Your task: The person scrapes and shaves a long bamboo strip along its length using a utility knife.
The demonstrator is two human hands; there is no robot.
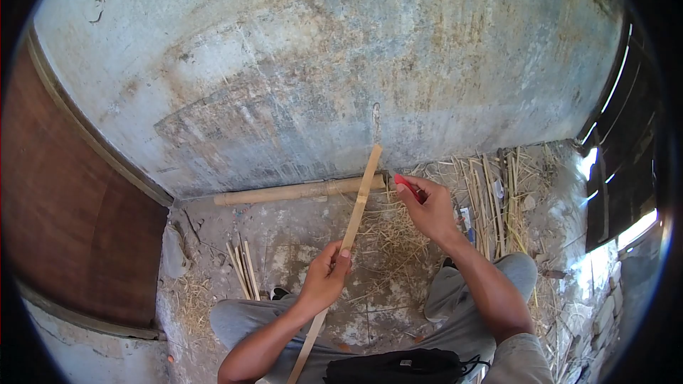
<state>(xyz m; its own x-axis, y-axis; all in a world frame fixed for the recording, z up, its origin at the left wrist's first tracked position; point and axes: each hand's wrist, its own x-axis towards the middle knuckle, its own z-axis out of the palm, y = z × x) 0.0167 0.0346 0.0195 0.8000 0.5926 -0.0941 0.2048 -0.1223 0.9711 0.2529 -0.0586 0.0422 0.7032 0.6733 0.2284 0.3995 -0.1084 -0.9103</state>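
A long flat bamboo strip [353, 220] slants from my lap up toward the wall. My left hand [327, 277] is closed around its middle, thumb on top. To the right of the strip, my right hand [429, 206] grips a red-handled tool [407, 186], mostly hidden by the fingers. The tool is apart from the strip, near its upper part.
A thick bamboo pole [299, 192] lies along the base of the stained wall [320, 71]. Thin strips [491, 206] lie at the right, a few more [243, 270] at the left. Shavings [398, 235] cover the floor between. A brown panel [78, 199] stands at the left.
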